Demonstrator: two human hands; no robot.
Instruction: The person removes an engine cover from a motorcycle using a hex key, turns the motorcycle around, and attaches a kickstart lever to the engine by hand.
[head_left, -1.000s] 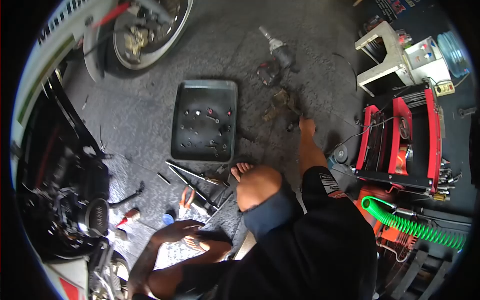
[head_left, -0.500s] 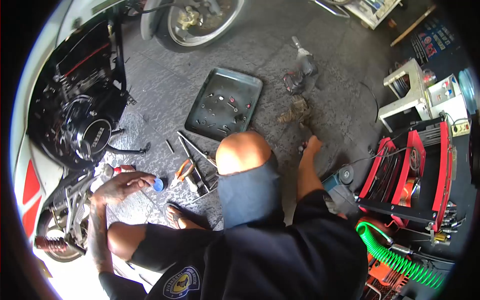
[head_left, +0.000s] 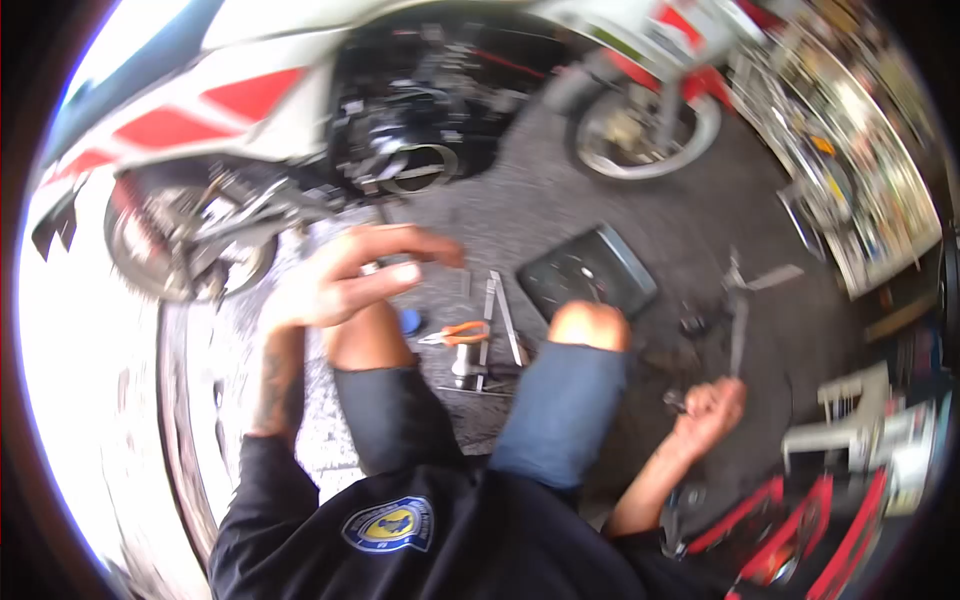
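My left hand [head_left: 350,275] is raised above my left knee, palm down. Its thumb and fingers are apart and nothing shows between them. A round blue cap [head_left: 410,321] lies on the floor just below it. Orange-handled pliers [head_left: 462,333] and long metal rods [head_left: 503,315] are on the floor between my knees. Off to the right, my right hand [head_left: 712,403] is closed around a thin metal tool [head_left: 675,401]; a shiny end sticks out to the left of the fist. Blur hides which tool it is.
A motorcycle [head_left: 225,115] with white and red panels stands along the left and back. A dark tray [head_left: 625,255] with small parts sits beyond my right knee. Red tool racks [head_left: 770,540] and a white stool [head_left: 850,430] are at the lower right; a cluttered bench [head_left: 860,150] is at the back right.
The view has swung left and up, showing more of the motorcycle. My left hand has lifted away from the blue cap. My right hand remains closed, now with a shiny tool end showing.
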